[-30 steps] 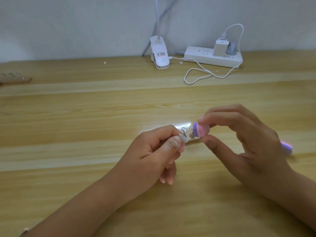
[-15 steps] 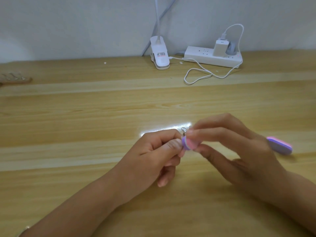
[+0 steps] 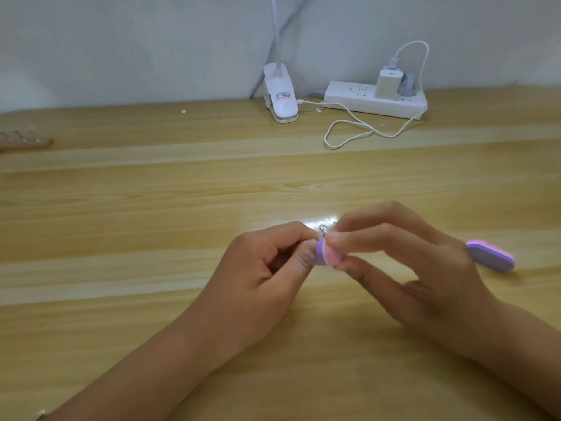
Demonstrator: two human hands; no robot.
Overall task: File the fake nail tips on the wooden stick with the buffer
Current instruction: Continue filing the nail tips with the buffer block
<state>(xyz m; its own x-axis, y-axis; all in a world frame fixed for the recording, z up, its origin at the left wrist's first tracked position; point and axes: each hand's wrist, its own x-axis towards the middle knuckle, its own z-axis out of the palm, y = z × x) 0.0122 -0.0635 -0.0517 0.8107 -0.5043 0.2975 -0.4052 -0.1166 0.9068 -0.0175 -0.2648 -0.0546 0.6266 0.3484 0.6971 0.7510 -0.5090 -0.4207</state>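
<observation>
Buffer: mid-frame, right hand pinching it, fingers curled.
Left hand: curled, pinching a small grey bit — I can't tell what.

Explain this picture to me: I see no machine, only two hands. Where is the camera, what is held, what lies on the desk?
There is no robot: a person works bare-handed, and a head-worn camera looks down at the wooden desk. The right hand pinches a pink and purple buffer, its end by a small piece, mostly hidden, that the left hand pinches. A pink and purple end shows beyond the right hand; whether it is the same buffer I cannot tell. Far left lies what looks like the wooden stick of nail tips. At the back: a clip lamp, a power strip, a charger, a white cable.
</observation>
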